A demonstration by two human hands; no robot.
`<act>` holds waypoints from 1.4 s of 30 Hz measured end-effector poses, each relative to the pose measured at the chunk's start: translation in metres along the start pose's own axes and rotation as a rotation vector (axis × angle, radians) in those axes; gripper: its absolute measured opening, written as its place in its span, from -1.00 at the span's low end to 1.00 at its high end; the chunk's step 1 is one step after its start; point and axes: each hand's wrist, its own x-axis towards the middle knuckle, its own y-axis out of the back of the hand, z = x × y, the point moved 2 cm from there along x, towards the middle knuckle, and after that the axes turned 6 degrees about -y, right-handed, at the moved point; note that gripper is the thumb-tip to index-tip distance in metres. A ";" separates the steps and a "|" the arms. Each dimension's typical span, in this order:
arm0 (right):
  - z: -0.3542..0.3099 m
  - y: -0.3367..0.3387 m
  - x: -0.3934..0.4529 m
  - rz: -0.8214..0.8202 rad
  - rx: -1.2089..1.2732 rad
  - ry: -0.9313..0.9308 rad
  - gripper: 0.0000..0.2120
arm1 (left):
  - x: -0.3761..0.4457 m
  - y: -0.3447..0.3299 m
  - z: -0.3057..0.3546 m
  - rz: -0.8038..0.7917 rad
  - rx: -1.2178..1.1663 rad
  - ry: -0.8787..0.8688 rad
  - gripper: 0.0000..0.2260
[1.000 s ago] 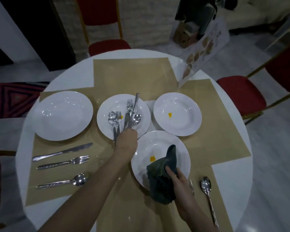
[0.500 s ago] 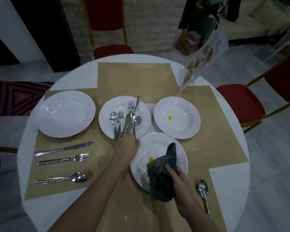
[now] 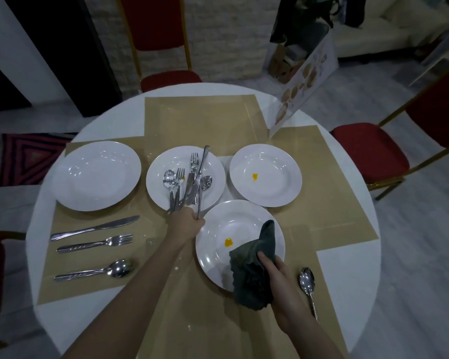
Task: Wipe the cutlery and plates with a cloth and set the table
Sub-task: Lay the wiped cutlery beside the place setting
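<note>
At frame centre, the left hand pinches a knife up out of the cutlery heap on the middle plate, while the right hand clutches the dark cloth over the near plate.

Risk, as I judge it: the lifted knife could drag its neighbours off the plate's lower edge, since their handles already overhang there; the hanging cloth could smear the yellow spot. Count: four plates, two with a yellow spot; one cloth; in the heap roughly two spoons, two forks and another knife, though overlap makes that uncertain; at lower left a set knife, fork and spoon; at lower right one spoon.
</note>
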 end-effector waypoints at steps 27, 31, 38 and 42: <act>0.016 0.090 -0.034 -0.180 0.049 0.089 -0.77 | -0.269 -0.146 0.112 -0.085 -0.601 -0.102 -0.84; -0.001 0.085 -0.018 -0.026 0.086 0.002 -0.76 | -0.273 -0.132 0.115 -0.102 -0.692 -0.042 -0.82; -0.003 0.067 -0.020 -0.033 0.048 0.017 -0.74 | -0.281 -0.113 0.107 -0.017 -0.718 -0.003 -0.75; 0.014 0.069 -0.037 -0.132 -0.020 0.007 -0.73 | -0.286 -0.115 0.102 -0.009 -0.732 0.014 -0.75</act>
